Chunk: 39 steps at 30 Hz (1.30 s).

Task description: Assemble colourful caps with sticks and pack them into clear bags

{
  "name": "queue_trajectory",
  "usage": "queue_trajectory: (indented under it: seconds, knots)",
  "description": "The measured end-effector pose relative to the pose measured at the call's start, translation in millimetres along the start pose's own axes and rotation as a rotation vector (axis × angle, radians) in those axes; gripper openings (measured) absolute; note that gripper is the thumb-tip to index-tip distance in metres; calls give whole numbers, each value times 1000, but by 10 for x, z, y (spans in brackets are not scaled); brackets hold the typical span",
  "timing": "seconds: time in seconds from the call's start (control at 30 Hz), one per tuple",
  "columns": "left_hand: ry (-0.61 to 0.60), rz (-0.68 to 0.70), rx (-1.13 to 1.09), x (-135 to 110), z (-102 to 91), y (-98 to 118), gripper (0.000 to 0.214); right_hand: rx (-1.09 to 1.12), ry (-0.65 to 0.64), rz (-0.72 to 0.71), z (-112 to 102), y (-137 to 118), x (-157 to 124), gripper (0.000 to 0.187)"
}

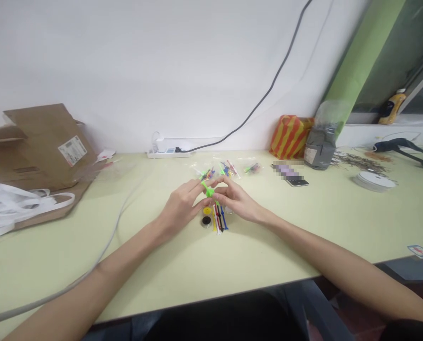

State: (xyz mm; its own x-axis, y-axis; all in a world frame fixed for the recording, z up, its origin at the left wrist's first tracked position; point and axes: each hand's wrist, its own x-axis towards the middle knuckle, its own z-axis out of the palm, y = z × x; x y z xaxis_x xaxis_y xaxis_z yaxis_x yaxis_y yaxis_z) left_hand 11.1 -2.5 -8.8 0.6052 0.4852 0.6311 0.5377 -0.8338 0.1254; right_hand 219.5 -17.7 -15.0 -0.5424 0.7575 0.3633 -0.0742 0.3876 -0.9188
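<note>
Both hands meet over the middle of the table, their fingers pinched around a bright green plastic piece (210, 192) with thin arms. My left hand (185, 206) grips it from the left, and my right hand (240, 202) from the right. Just below the fingers lies a row of slim plastic sticks (219, 220) in yellow, white, red, black and blue. Beside them on the left are a small yellow round piece (207, 210) and a black-topped round piece (206, 221). A clear item by the right fingers is partly hidden.
Clear bags of coloured pieces (229, 168) lie behind the hands. A power strip (169, 150) sits against the wall. Cardboard (51, 137) and white straps (23, 206) fill the left; a phone (292, 175), striped bag (290, 137) and white spool (374, 181) stand right. A grey cable (108, 244) passes my left forearm.
</note>
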Motion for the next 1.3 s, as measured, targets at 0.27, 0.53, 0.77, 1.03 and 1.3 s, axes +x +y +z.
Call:
queue_trajectory:
  seconds: [0.27, 0.53, 0.77, 1.03, 1.3]
  knots:
    - [51, -12, -50, -12, -44, -6, 15, -726, 80, -176, 81, -65, -72, 22]
    - [28, -7, -100, -10, -18, 27, 15, -1061, 18, -272, 69, -56, -47, 22]
    - [39, 24, -107, -8, -24, 63, 13, -994, -28, -407, -33, -40, -31, 19]
    - [-3, 74, -89, 24, -54, 93, 4, -967, -39, -346, -5, -126, -49, 13]
    - [-85, 43, -201, 38, -69, 159, 8, -421, -130, -122, 13, -254, -86, 21]
